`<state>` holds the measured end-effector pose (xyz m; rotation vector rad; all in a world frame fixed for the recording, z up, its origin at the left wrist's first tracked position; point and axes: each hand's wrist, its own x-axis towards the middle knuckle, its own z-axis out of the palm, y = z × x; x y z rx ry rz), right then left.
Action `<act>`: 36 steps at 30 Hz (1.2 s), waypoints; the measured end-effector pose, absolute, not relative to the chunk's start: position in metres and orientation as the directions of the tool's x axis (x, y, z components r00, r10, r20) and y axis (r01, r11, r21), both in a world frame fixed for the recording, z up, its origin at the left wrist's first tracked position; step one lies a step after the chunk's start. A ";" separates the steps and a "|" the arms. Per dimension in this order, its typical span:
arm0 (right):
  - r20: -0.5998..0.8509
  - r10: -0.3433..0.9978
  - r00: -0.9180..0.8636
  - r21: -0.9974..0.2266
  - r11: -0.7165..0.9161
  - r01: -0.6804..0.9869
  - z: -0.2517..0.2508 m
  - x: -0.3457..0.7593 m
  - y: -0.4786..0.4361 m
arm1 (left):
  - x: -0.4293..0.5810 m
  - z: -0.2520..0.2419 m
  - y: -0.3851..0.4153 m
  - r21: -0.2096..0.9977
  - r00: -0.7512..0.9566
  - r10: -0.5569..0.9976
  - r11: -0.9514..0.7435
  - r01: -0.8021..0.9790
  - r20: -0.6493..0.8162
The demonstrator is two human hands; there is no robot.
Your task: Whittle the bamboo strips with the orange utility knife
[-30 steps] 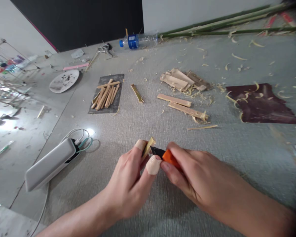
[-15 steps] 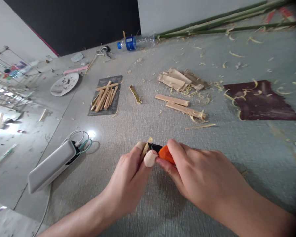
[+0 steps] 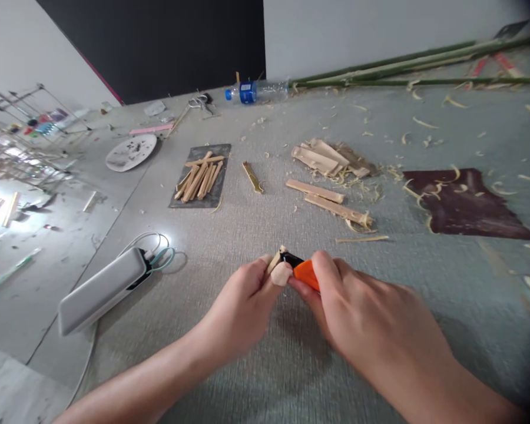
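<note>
My left hand [image 3: 242, 300] is closed round a short bamboo strip [image 3: 274, 263], whose pale end pokes up past the fingers. White tape or a finger cover [image 3: 282, 274] wraps the tip of a digit beside the strip. In my right hand [image 3: 366, 306] is an orange utility knife [image 3: 306, 274], its black blade [image 3: 291, 259] touching the strip near the upper end. Most of the strip lies hidden inside the left hand. Beyond the hands, two bamboo strips [image 3: 315, 191] and a thin sliver [image 3: 362, 239] lie on the table, with one separate piece [image 3: 252, 176] farther left.
Cut sticks [image 3: 198, 179] are heaped on a dark sheet [image 3: 194, 204]. Flat bamboo slats [image 3: 322, 158] lie behind, near brown sandpaper [image 3: 468, 206] with curled shavings. A power bank [image 3: 103, 288] with cables sits left. A plate [image 3: 131, 154], bottle [image 3: 247, 92] and green bamboo poles [image 3: 393, 65] stand farther back.
The view has shifted, so the tabletop things appear slightly right and mostly lower. The knife blade stays against the bamboo strip near its tip; both hands keep their hold.
</note>
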<state>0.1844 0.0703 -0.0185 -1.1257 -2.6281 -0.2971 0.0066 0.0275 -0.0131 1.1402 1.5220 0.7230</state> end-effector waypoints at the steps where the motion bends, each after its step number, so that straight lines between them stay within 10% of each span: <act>1: 0.314 0.672 -0.671 0.089 0.682 0.726 -0.018 0.185 0.070 | 0.006 -0.013 0.027 0.885 0.013 0.921 0.371 0.281 -0.390; 8: 0.315 0.797 -0.516 0.278 0.442 0.853 -0.005 0.213 0.105 | 0.007 -0.017 0.016 0.893 0.057 0.903 0.410 0.188 -0.426; 24: 0.071 0.795 -0.602 -0.486 0.555 0.675 0.007 0.205 0.099 | 0.004 -0.008 0.010 0.887 0.134 0.884 0.458 -0.061 -0.448; 36: 0.022 0.683 -0.730 -0.461 0.655 0.599 0.003 0.199 0.083 | 0.006 -0.009 0.008 0.840 0.120 0.862 0.506 -0.196 -0.492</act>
